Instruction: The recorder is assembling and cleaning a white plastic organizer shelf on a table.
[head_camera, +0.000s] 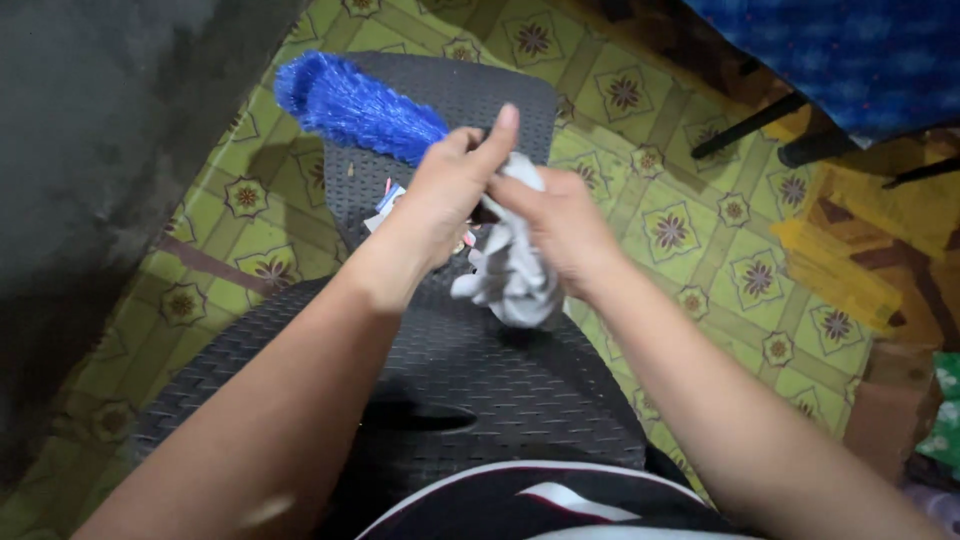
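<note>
My left hand (452, 190) grips the handle end of a blue fluffy duster (350, 105), whose brush head points up and to the left. My right hand (560, 225) holds a crumpled grey-white cloth (512, 270) pressed against the duster's handle, just beside my left hand. The cloth hangs down below both hands. Both hands are above a dark woven-pattern plastic chair (480, 380). The handle itself is hidden by my fingers and the cloth.
The chair's backrest (440, 100) rises behind the duster. A small paper tag (385, 205) shows near my left wrist. The floor (700, 230) has a yellow-green floral tile pattern. A dark wall (90, 150) is on the left, and black furniture legs (750, 125) at the upper right.
</note>
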